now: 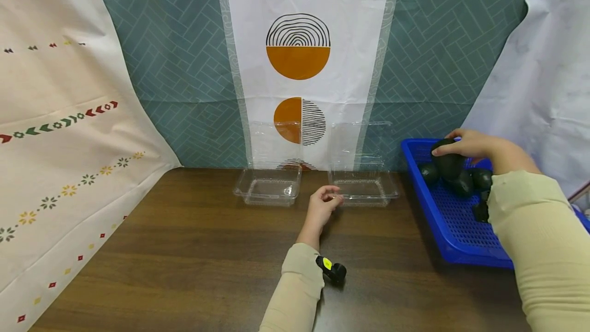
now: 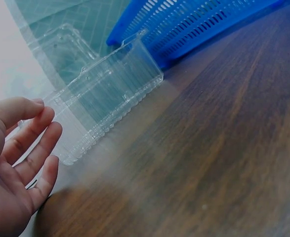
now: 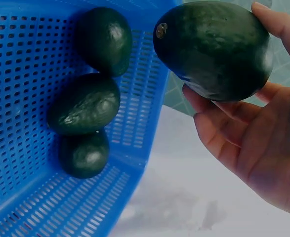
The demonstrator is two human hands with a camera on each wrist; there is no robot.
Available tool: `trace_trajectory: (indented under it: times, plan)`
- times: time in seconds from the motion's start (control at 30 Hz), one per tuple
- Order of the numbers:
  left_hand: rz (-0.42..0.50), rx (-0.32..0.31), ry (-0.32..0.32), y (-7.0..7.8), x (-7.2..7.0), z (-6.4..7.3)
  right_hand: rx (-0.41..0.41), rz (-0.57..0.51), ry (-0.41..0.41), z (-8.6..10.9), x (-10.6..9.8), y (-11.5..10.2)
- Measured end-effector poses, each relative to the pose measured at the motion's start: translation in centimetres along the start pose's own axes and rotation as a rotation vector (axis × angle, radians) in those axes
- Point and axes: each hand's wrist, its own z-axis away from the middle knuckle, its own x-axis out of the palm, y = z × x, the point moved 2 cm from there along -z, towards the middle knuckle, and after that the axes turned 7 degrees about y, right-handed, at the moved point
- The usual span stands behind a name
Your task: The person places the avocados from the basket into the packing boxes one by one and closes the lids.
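Observation:
My right hand (image 1: 475,147) holds a dark green avocado (image 3: 214,49) above the blue basket (image 1: 428,204), thumb on one side and fingers beneath the other. More avocados (image 3: 83,104) lie in the basket under it. At the table's middle, my left hand (image 1: 322,204) is at the front left corner of a clear plastic clamshell container (image 1: 366,198) with its lid raised. In the left wrist view, the thumb and index fingertip (image 2: 46,114) pinch at the container's rim, while the other fingers are loosely bent.
A second clear clamshell container (image 1: 267,196), lid also up, stands left of the first. The basket is at the right side of the brown wooden table (image 1: 184,260). Patterned cloths (image 1: 175,65) hang behind and at both sides.

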Motion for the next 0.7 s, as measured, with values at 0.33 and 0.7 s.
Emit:
trace_trajectory:
  times: [0.33, 0.7]
  plan:
    - [0.024, -0.008, -0.026, 0.9, -0.2, 0.4, -0.018, 0.020, 0.021, -0.1, -0.2, -1.3]
    - [0.020, 0.002, -0.024, 3.2, -0.5, 1.8, -0.035, 0.043, 0.047, -0.5, -0.1, -2.5]
